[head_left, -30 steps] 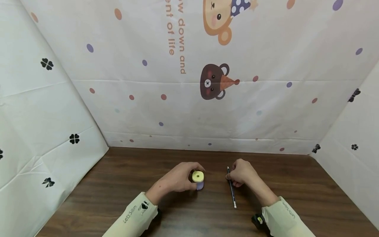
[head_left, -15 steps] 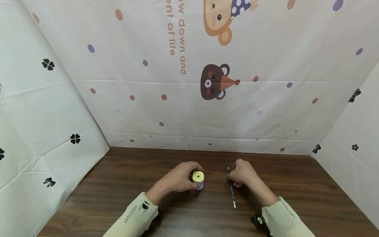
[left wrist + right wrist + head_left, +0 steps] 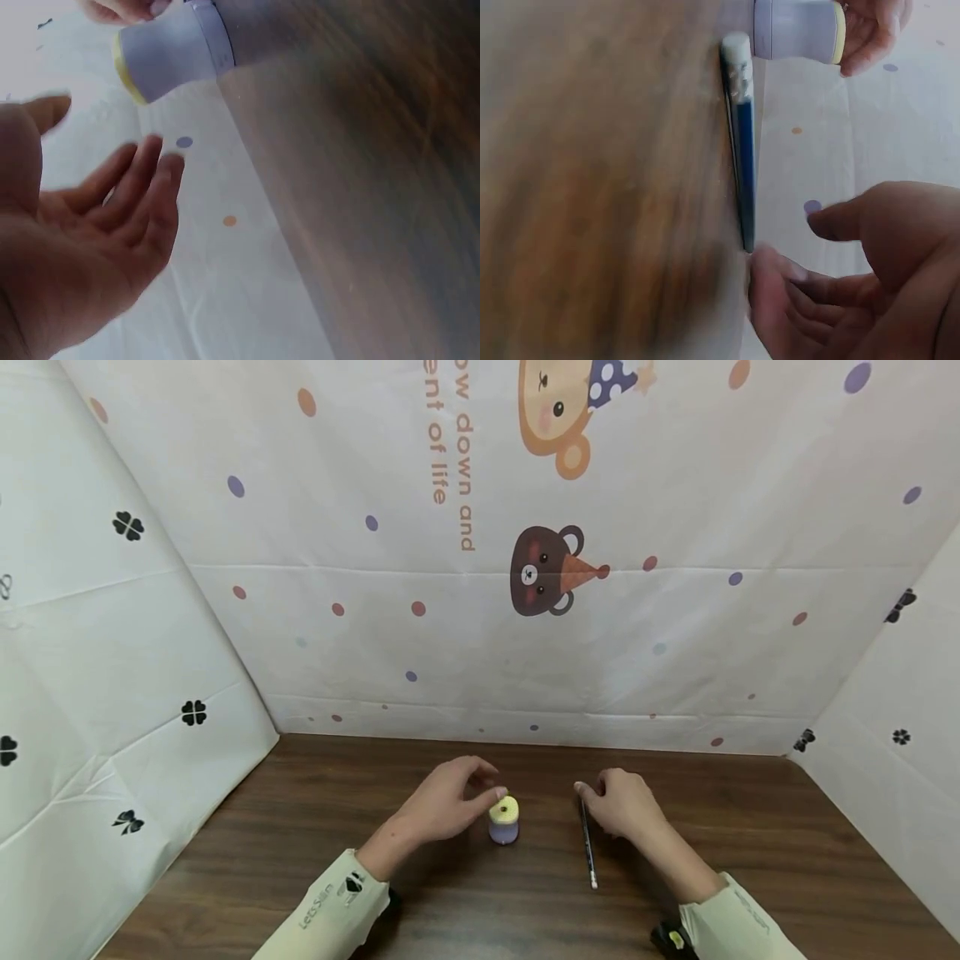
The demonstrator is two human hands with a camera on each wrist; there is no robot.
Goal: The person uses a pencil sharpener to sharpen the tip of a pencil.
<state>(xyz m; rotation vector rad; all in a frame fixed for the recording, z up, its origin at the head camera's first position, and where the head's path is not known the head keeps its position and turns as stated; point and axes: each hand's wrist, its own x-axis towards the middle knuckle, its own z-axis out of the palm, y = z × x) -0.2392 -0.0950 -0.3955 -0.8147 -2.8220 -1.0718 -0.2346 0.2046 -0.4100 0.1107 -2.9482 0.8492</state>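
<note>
A small pencil sharpener [image 3: 504,828], purple with a yellow top that has a dark hole, stands upright on the table. Just left of it is my left hand [image 3: 442,803], thumb and fingers spread; the left wrist view shows a gap between them and the sharpener [image 3: 169,56]. To the right lies a dark blue pencil [image 3: 588,853] with a white eraser end towards me. My right hand [image 3: 626,806] is over its far end. In the right wrist view the thumb stands apart from the loosely bent fingers and the pencil [image 3: 745,142] lies on the table, its tip hidden.
The dark wooden table [image 3: 450,914] runs back to a white printed cloth [image 3: 337,652] that hangs behind it. Similar white sheets with black clover prints stand at the left and right sides.
My left hand has let go of the sharpener and drawn back to the left. The right hand's fingers have released the pencil and lifted slightly; both things stay in place.
</note>
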